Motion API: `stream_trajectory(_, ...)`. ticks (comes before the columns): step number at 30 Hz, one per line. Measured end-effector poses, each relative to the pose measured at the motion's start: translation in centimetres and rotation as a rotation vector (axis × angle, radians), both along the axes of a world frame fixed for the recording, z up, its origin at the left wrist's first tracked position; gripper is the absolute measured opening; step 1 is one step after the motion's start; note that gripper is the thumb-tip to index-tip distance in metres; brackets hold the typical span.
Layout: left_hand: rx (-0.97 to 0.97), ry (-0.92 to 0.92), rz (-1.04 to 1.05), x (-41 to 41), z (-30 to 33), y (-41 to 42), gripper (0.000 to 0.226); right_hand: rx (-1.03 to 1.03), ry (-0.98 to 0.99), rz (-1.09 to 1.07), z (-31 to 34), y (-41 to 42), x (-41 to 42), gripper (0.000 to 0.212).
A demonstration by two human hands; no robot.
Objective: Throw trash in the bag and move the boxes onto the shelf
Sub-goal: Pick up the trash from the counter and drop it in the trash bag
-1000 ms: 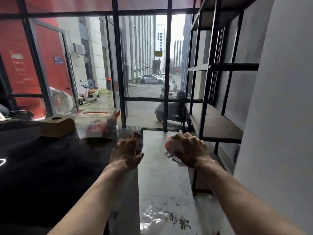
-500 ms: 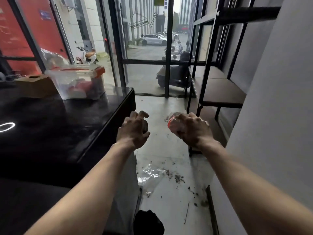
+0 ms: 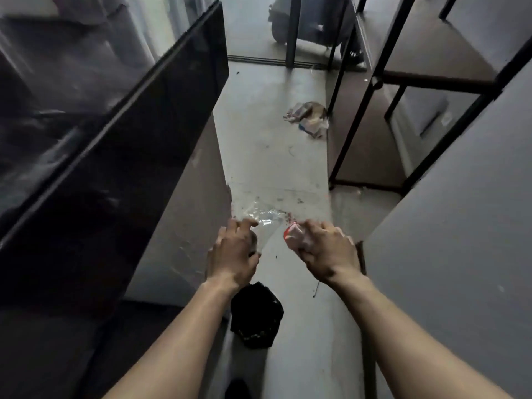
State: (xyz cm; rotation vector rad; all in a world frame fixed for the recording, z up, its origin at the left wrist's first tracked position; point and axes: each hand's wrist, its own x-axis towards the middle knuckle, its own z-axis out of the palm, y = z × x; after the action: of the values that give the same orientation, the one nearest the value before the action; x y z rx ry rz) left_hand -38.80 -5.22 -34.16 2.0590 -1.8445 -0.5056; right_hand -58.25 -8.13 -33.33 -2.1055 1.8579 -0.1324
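Note:
My right hand [image 3: 325,249] is closed around a crumpled red and white wrapper [image 3: 291,234]. My left hand [image 3: 234,251] is curled around a small dark piece of trash [image 3: 253,240] that I can barely make out. Both hands hover over the grey floor. A black trash bag [image 3: 256,313] lies crumpled on the floor just below my left wrist. A clear plastic wrapper [image 3: 263,214] lies on the floor beyond my fingers. More crumpled trash [image 3: 308,118] sits farther off by the foot of the black metal shelf [image 3: 371,90].
A black table [image 3: 121,145] with a grey side panel runs along the left. A grey wall [image 3: 460,226] closes the right side. Crumbs and small debris dot the narrow floor strip between them. A parked scooter [image 3: 313,27] shows behind the glass ahead.
The view has tilted down from the window and table to the floor. Both hands have dropped lower while keeping their grip, and the black bag has come fully into view.

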Motion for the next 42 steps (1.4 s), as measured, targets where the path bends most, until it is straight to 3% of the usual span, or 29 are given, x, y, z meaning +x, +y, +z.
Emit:
stream_trajectory(11,0.306,-0.003,0.079,-2.7,-26.8,2.1,0.062,0.257,-0.037,-0.038,-25.8,1.9,-1.4,0.045)
stream_trajectory(16,0.410,-0.021,0.103,-3.4,-34.2,2.5,0.065,0.343,-0.044,-0.027,-33.5,3.0,-1.5,0.043)
stream_trajectory(33,0.454,-0.075,0.269,3.4,-34.1,6.1,0.058,0.484,-0.052,0.061,-36.2,3.3,5.6,0.046)
stream_trajectory(39,0.504,-0.059,0.248,4.1,-34.8,7.9,0.056,0.610,-0.041,0.046,-39.5,3.3,8.4,0.083)
stream_trajectory(42,0.518,-0.046,0.225,3.9,-34.7,8.1,0.056,0.589,-0.032,0.066,-39.2,3.7,8.0,0.084)
